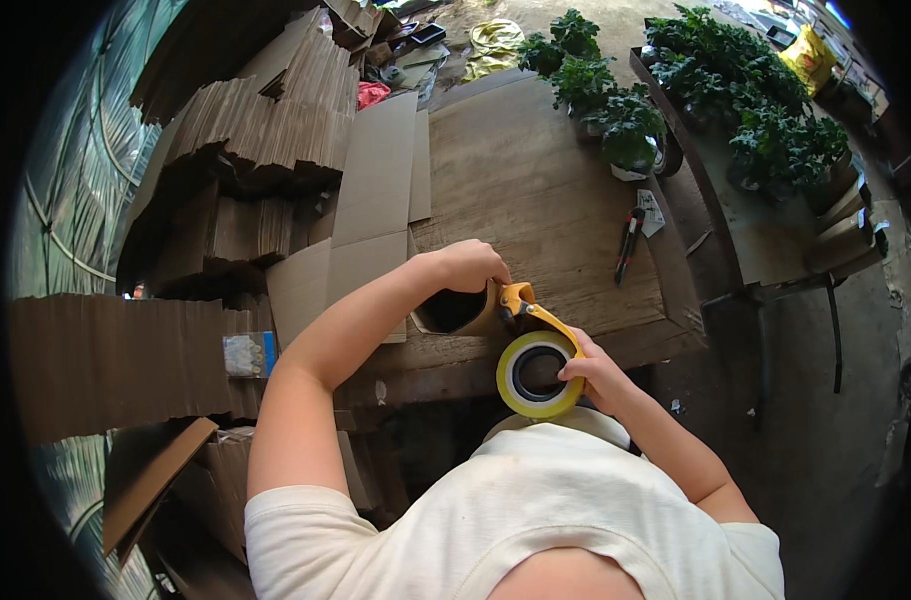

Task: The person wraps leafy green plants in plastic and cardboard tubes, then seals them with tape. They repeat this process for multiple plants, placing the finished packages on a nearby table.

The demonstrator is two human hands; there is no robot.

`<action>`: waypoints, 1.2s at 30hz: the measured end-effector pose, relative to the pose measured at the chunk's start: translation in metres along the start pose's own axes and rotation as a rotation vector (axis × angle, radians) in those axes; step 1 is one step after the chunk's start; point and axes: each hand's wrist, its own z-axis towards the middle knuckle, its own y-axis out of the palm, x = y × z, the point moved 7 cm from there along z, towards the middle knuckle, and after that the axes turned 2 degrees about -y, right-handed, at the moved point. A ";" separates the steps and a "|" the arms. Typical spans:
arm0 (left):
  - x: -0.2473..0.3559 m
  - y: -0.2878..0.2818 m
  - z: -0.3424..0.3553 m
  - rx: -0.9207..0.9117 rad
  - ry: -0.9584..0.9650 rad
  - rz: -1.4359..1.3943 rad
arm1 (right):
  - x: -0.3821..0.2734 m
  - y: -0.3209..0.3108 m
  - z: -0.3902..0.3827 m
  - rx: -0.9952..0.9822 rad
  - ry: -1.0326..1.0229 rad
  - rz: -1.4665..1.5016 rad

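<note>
Right hand [597, 375]: fingers curled around the yellow tape dispenser [538, 360], thumb at the roll's core, firm grip. Left hand [472, 265]: fingers closed down over the top edge of the small cardboard box [455, 310], pinning it on the wooden table [535, 190].

Box sits at the table's near edge, just in front of us, open mouth facing up and toward us. The dispenser nose touches its right side.

Handling call: the box looks light, thin corrugated, stiff along the folds but soft mid-panel, so we'd hold it at the corners or rim, not the flat face. The dispenser looks rigid, with a probably sharp cutter at the nose; we'd take it by the handle or roll, as now.

Further out: flat cardboard blanks [375, 190] lie on the table's left part, folded cardboard stacks [255, 130] beyond, a marker pen [628, 243] to the right, potted plants [615, 110] at the far edge.
</note>
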 end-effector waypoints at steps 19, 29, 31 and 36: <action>-0.087 0.028 -0.036 0.513 -0.326 -0.314 | -0.001 0.030 0.020 -0.039 -0.135 -0.081; -0.021 0.019 -0.033 0.045 -0.030 0.131 | 0.014 0.028 0.012 -0.066 0.019 -0.016; -0.054 0.028 -0.037 0.032 -0.319 0.107 | 0.004 0.030 0.015 -0.061 0.000 -0.069; -0.047 0.036 -0.063 0.355 -0.137 -0.053 | -0.036 0.018 0.056 -0.162 -0.024 -0.151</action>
